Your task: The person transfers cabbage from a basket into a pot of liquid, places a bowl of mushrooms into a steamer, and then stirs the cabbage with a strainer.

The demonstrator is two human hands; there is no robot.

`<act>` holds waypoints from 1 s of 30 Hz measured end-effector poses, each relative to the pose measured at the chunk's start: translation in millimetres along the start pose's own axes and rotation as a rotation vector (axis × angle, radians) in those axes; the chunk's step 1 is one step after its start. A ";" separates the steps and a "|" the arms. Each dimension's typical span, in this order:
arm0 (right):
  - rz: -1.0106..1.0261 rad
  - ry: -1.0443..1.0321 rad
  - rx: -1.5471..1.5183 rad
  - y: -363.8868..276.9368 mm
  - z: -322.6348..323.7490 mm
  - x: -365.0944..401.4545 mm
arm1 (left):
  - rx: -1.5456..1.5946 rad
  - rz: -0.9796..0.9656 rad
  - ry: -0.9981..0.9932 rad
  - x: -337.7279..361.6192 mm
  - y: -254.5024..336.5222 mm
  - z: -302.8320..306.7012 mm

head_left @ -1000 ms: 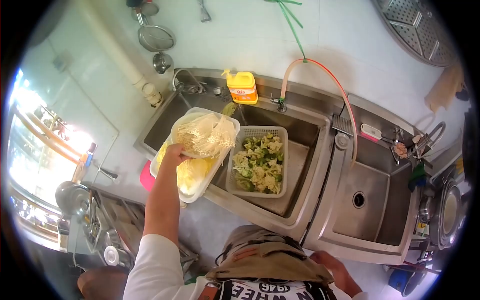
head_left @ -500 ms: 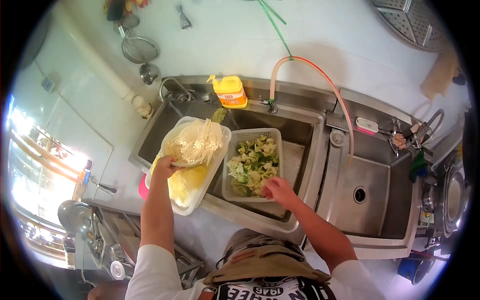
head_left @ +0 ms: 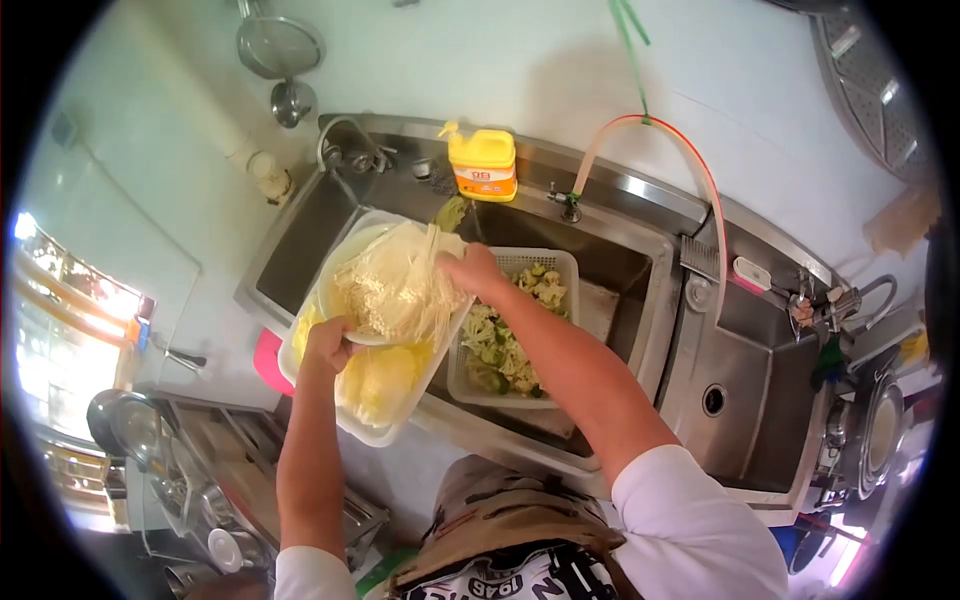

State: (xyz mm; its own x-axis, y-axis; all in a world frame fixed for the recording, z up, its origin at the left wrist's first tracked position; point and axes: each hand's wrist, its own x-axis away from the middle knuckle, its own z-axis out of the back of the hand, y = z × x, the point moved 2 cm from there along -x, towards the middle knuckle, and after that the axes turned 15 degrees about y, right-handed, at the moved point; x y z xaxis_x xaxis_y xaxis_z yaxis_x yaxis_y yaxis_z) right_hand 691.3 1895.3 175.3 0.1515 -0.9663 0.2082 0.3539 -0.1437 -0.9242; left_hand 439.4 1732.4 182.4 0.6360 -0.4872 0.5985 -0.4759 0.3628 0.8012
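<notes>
My left hand [head_left: 329, 345] is closed on the near rim of a white bowl [head_left: 331, 282]. Pale enoki mushrooms [head_left: 395, 285] fill this bowl, tilted over a white rectangular tray [head_left: 372, 436]. Yellow shredded-looking leafy vegetable [head_left: 380, 385] lies in the tray below the bowl. At the right side of the mushrooms, my right hand [head_left: 472, 272] has its fingers curled on their stem ends; the fingertips are partly hidden. Beneath my right forearm, a white perforated basket [head_left: 572, 275] holds cauliflower and broccoli pieces [head_left: 500, 350], partly covered by the arm.
The basket stands in a steel sink [head_left: 655, 290], with the tray across its left part. Behind are a yellow detergent jug [head_left: 483, 165] and a tap with a hose [head_left: 700, 165]. A second sink [head_left: 745, 390] lies right. Something pink [head_left: 270, 362] shows beside the tray.
My right hand has moved up and left from the cauliflower basket to the enoki mushrooms. My left hand keeps hold of the bowl. The camera view has shifted.
</notes>
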 end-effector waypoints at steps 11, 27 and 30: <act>0.677 0.230 0.153 -105.3 -43.6 35.5 | 0.016 -0.104 -0.141 30.2 9.2 1.7; 0.422 0.788 0.146 -28.2 208.7 161.0 | -0.005 0.005 -0.417 127.2 -46.3 -97.2; -0.146 0.395 -0.166 34.0 275.3 193.5 | -0.053 -0.049 -0.519 199.7 -52.2 -122.7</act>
State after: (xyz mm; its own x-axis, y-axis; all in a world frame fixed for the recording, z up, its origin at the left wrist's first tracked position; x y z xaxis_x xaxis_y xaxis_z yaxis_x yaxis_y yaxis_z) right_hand 986.8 1762.2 272.3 -0.2641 -0.9361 0.2322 0.1875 -0.2860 -0.9397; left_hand 665.8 1713.6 260.2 0.2654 -0.8294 0.4916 -0.4131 0.3629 0.8353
